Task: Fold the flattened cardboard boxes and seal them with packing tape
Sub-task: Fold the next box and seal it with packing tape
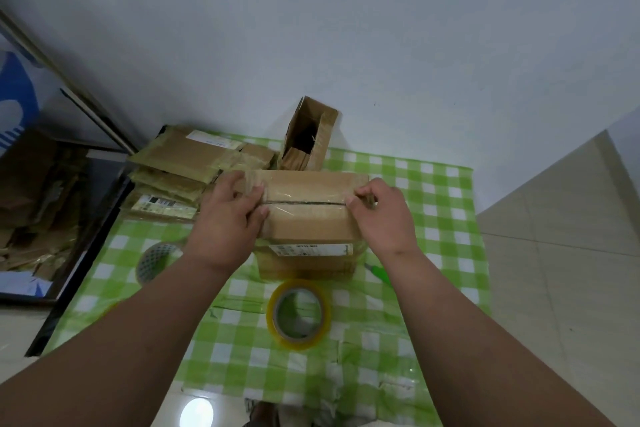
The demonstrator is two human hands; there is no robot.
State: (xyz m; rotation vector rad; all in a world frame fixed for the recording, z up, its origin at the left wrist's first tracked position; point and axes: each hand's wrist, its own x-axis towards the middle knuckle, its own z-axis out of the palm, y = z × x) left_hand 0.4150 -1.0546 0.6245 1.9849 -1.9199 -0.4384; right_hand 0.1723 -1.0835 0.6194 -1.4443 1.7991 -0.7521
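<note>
Box: a folded cardboard box (308, 208) is sitting on the green checked cloth (433, 204), clear tape lying across its top seam.
Left hand (230, 218): fingers are pressing flat on the box's left end.
Right hand (382, 215): fingers are curling over the right end, pinching the tape down.
Tape roll (298, 315): is lying just in front of the box.

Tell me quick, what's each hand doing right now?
Left hand: open, fingers pressing flat on the left end of the box.
Right hand: fingers curled, gripping the box's right end.

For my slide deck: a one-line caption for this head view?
Both hands press clear tape along the top seam of a cardboard box on a green checked cloth.
</note>
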